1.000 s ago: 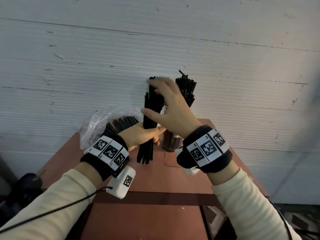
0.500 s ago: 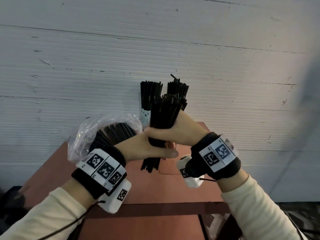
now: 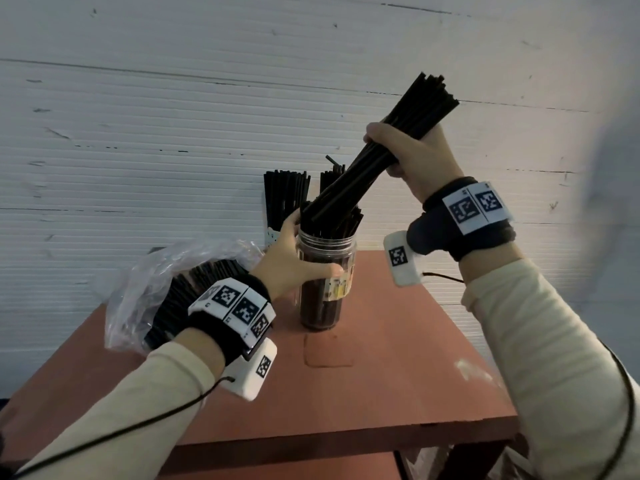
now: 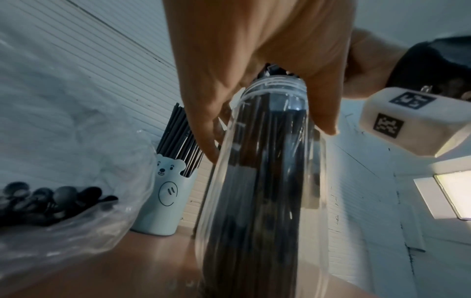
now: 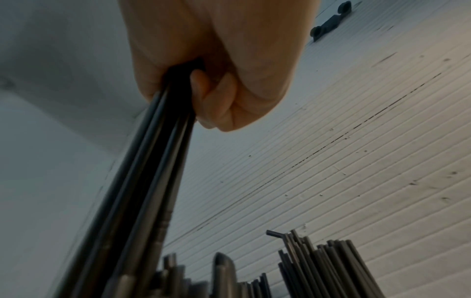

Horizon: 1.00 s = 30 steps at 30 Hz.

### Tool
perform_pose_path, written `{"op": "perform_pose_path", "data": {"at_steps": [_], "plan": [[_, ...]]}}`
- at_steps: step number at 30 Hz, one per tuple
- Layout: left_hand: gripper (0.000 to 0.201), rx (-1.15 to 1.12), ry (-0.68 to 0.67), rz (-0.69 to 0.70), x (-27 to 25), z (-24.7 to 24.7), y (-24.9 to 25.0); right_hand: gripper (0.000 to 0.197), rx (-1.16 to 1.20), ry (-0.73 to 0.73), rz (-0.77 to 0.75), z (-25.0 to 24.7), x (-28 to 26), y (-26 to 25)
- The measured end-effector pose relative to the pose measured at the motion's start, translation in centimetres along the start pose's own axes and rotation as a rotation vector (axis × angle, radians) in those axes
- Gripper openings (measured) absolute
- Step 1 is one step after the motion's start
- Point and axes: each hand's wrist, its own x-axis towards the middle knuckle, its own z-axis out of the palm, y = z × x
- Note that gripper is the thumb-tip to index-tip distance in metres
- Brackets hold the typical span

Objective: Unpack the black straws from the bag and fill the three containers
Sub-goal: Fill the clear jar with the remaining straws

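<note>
On the reddish-brown worktop (image 3: 398, 358), the landmark is a clear plastic jar (image 3: 325, 271) with a yellow label, standing upright and packed with black straws. The left hand (image 3: 294, 261) is wrapped round the jar's upper part, thumb across the near side and fingers round the far side. The left wrist view shows this from below: thumb and fingers (image 4: 203, 129) curl against the clear wall just under the threaded neck, and the dark straws inside reach down to the base.

Above and to the right of the jar, the right hand (image 3: 412, 154) is closed tight round a bundle of black straws (image 3: 391, 140), which slants so that its lower ends touch the straws already in the jar's mouth, while its upper ends fan out past the fist. The right wrist view shows the fingers (image 5: 216, 100) folded fully over the bundle and, beneath, the tips of standing straws, one with a bent end; whether the bundle's ends sit inside the rim cannot be told from there.

Left of the jar lies a crumpled clear plastic bag (image 3: 152, 278) with more black straws inside. Just behind the jar to the left stands a pale blue cup (image 4: 165, 197) with a bear face, full of straws; only the left wrist view shows the face clearly. Straight behind the jar, the straws of a third container (image 3: 332, 174) stick up, its body hidden. Beyond is a ribbed white wall (image 3: 173, 116).
</note>
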Motion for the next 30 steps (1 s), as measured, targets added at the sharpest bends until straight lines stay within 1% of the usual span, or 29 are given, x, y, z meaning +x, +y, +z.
{"op": "perform_pose_path", "data": {"at_steps": [3, 5, 7, 10, 13, 15, 16, 18, 20, 22, 23, 24, 26, 27, 28, 30], "plan": [[0.118, 0.022, -0.008, 0.001, 0.1, -0.3, -0.6, 0.013, -0.092, -0.019, 0.023, 0.0, 1.0, 0.6], [0.103, 0.063, -0.014, 0.012, 0.2, -0.5, -0.5, 0.015, -0.185, -0.063, 0.036, 0.2, 1.5, 0.8], [0.096, 0.112, -0.021, 0.013, 0.2, -0.6, -0.2, 0.020, -0.304, -0.147, 0.045, 0.6, 1.7, 0.9], [0.097, 0.139, -0.027, 0.011, 0.4, -0.8, -0.1, 0.029, -0.443, -0.256, 0.045, 1.6, 1.4, 1.3], [0.100, 0.134, -0.048, 0.010, 0.5, -1.0, -0.2, 0.026, -0.530, -0.366, 0.059, 2.7, 0.2, 2.5], [0.099, 0.129, -0.045, 0.013, 0.4, -1.0, -0.2, 0.034, -0.560, -0.430, 0.080, 3.2, -0.6, 3.8], [0.098, 0.132, -0.040, 0.016, 0.5, -1.0, -0.2, 0.039, -0.579, -0.438, 0.083, 3.4, -1.0, 4.3], [0.096, 0.148, -0.035, 0.019, 0.5, -1.0, -0.3, 0.046, -0.598, -0.397, 0.059, 3.5, -1.5, 4.9], [0.095, 0.160, -0.036, 0.025, 0.5, -1.0, -0.3, 0.058, -0.495, -0.273, 0.005, 3.7, -2.1, 4.6], [0.093, 0.167, -0.038, 0.030, 0.6, -0.9, -0.2, 0.074, -0.346, -0.143, -0.111, 3.8, -2.5, 4.0], [0.093, 0.170, -0.039, 0.029, 0.6, -0.9, -0.1, 0.076, -0.318, -0.123, -0.188, 4.0, -2.7, 3.7], [0.093, 0.168, -0.041, 0.030, 0.6, -0.9, -0.1, 0.072, -0.346, -0.142, -0.268, 4.3, -2.8, 3.6], [0.092, 0.162, -0.048, 0.034, 0.6, -0.9, -0.2, 0.053, -0.540, -0.230, -0.401, 5.0, -3.0, 4.1], [0.090, 0.163, -0.051, 0.036, 0.6, -0.9, -0.2, 0.043, -0.643, -0.283, -0.432, 5.2, -3.1, 4.5], [0.088, 0.167, -0.053, 0.042, 0.6, -0.9, -0.2, 0.038, -0.719, -0.333, -0.428, 5.4, -3.3, 4.8], [0.084, 0.167, -0.059, 0.053, 0.6, -0.9, -0.2, 0.039, -0.809, -0.393, -0.381, 5.5, -3.9, 5.2]]}}
